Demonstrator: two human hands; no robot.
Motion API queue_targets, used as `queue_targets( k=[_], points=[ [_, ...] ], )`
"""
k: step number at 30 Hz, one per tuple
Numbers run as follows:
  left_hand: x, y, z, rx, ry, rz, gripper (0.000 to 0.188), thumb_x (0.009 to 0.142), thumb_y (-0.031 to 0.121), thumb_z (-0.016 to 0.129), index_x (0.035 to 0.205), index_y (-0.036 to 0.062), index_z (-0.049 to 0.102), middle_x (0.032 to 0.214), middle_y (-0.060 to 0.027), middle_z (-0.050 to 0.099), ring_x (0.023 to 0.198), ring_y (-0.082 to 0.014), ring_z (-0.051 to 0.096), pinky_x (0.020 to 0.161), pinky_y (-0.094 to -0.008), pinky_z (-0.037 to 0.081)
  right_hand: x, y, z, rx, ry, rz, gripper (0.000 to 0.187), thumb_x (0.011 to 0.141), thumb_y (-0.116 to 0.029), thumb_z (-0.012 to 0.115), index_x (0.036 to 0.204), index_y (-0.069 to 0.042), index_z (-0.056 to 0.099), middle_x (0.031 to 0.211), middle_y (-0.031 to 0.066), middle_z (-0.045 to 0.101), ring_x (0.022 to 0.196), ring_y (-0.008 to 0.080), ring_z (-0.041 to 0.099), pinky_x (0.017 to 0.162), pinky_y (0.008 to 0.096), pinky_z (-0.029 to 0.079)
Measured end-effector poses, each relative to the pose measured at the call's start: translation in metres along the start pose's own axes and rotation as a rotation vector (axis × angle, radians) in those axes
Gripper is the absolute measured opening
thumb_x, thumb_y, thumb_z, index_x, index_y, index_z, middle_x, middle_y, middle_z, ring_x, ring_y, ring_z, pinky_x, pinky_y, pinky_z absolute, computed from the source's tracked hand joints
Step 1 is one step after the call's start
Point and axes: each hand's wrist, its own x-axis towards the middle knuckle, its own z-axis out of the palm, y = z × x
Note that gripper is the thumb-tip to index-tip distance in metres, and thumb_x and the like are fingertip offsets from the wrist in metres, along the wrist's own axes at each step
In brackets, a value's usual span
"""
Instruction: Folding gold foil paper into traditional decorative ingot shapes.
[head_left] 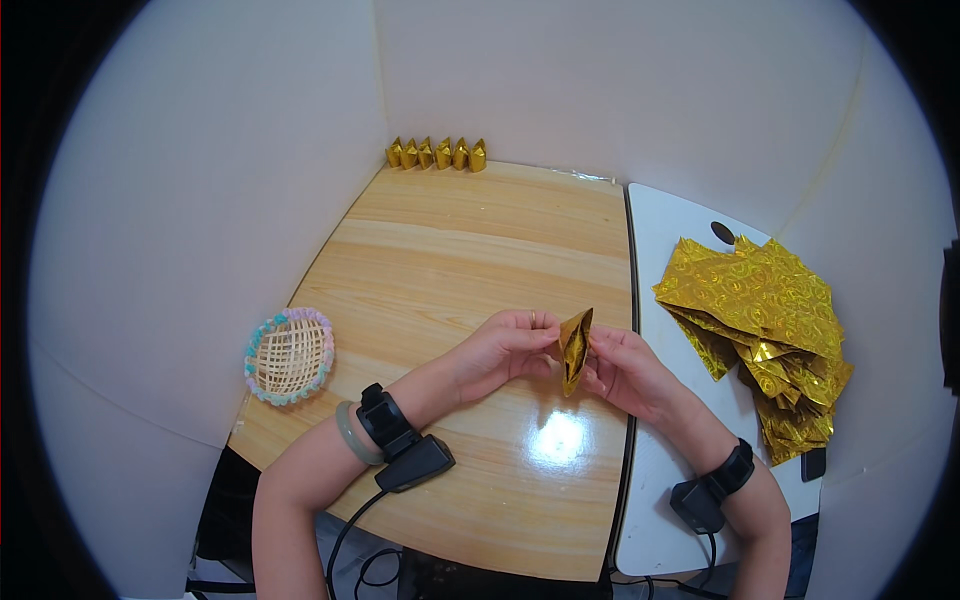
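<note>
Between my two hands is a folded gold foil paper ingot [574, 350], held upright above the wooden table with its pointed end up and a slit showing down its middle. My left hand [507, 352] pinches its left side with thumb and fingers; a ring sits on one finger. From the other side my right hand [632, 374] grips the right edge, fingertips closed on the foil. The fingers behind the paper are partly hidden.
Several finished gold ingots [437, 154] stand in a row at the table's far left edge. A small woven basket [290, 357] with a pastel rim lies at left. Stacked gold foil sheets [765, 320] cover part of the white table [655, 470] at right. Cables hang from both wrist straps.
</note>
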Motion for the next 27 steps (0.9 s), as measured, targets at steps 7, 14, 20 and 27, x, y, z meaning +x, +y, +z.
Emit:
queue_targets(
  k=[7, 14, 20, 27],
  points=[
    [0.002, -0.001, 0.005, -0.096, -0.014, 0.097, 0.028, 0.090, 0.014, 0.055, 0.114, 0.0042, 0.046, 0.101, -0.0047, 0.059, 0.096, -0.0129, 0.058, 0.086, -0.0261, 0.048, 0.001, 0.001, -0.001, 0.024, 0.031, -0.043, 0.023, 0.095, -0.024, 0.047, 0.102, -0.003, 0.055, 0.078, 0.0014, 0.058, 0.067, 0.0066, 0.055, 0.058, 0.0185, 0.044],
    [0.001, -0.002, 0.010, -0.108, -0.015, 0.210, 0.032, 0.089, 0.012, 0.056, 0.117, 0.0064, 0.042, 0.097, -0.0014, 0.058, 0.092, -0.0094, 0.057, 0.076, -0.0226, 0.047, 0.002, 0.003, 0.000, 0.037, -0.019, -0.102, 0.025, 0.095, -0.024, 0.047, 0.102, -0.002, 0.055, 0.078, 0.0021, 0.058, 0.067, 0.0071, 0.055, 0.058, 0.0189, 0.045],
    [0.002, -0.004, 0.012, -0.143, -0.027, 0.217, 0.028, 0.090, 0.013, 0.054, 0.115, 0.0076, 0.043, 0.097, -0.0021, 0.057, 0.089, -0.0089, 0.056, 0.068, -0.0209, 0.046, -0.001, 0.000, 0.005, 0.141, -0.063, -0.047, 0.023, 0.093, -0.021, 0.048, 0.106, -0.003, 0.053, 0.086, 0.0022, 0.057, 0.070, 0.0094, 0.054, 0.061, 0.0210, 0.045],
    [0.003, -0.005, 0.014, -0.122, 0.010, 0.207, 0.023, 0.091, 0.014, 0.053, 0.112, 0.0076, 0.046, 0.101, -0.0024, 0.056, 0.089, -0.0087, 0.056, 0.067, -0.0200, 0.045, -0.001, 0.000, 0.004, 0.159, -0.040, -0.051, 0.024, 0.093, -0.019, 0.048, 0.110, -0.002, 0.051, 0.086, 0.0016, 0.056, 0.070, 0.0089, 0.052, 0.059, 0.0208, 0.045]
  ],
)
